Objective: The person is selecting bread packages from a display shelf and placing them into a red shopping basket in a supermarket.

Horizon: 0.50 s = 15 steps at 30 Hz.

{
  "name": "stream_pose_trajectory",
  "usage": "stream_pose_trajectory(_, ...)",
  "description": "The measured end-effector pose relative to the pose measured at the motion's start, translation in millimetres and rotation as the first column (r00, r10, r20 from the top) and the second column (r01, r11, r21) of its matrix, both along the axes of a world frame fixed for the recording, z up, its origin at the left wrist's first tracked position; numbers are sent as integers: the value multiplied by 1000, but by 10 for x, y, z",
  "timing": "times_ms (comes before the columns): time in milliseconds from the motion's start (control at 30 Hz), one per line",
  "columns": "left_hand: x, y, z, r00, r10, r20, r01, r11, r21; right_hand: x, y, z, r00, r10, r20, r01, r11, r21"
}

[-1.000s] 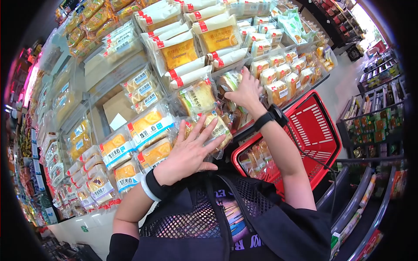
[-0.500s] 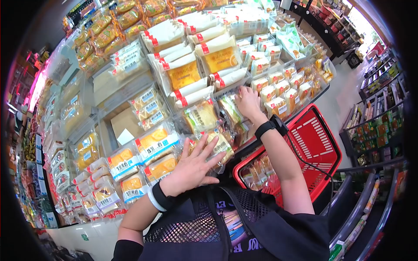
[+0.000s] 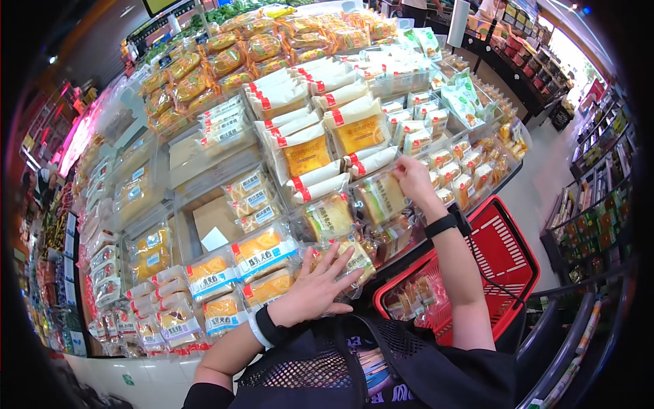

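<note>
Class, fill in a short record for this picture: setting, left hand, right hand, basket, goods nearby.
Setting: shop display shelf packed with wrapped bread and cakes
Left hand: left hand open, fingers spread flat on a front-row bread packet
Right hand: right hand grips the top corner of a clear sandwich packet
Basket: red basket below the right forearm, with packets inside
Goods nearby: orange-labelled cake packs beside the left hand
</note>
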State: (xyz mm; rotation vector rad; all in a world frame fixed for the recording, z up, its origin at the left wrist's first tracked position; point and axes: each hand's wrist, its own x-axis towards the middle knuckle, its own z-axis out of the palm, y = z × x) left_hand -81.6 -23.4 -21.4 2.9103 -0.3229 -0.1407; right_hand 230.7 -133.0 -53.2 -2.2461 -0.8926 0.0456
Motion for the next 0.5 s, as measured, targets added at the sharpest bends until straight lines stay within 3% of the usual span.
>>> stream_pose_trajectory(100, -3, -10, 1, 1000, 2, -11, -2, 1000, 2, 32, 26, -1, 984, -50, 172, 10, 974, 226)
stream_pose_trajectory(200, 3, -12, -5, 1000, 7, -28, -7, 1000, 3, 72, 87, -127, 983, -127, 134, 80, 947, 312)
stream_pose_trajectory(433, -24, -28, 11, 1000, 2, -19, -2, 1000, -6, -156, -1, -217, 944, -246, 218, 181, 943, 278)
stream_pose_trajectory(500, 11, -35, 57, 1000, 28, -9, -28, 998, -50, -207, -90, -120, 969, -162, 186, 109, 958, 265)
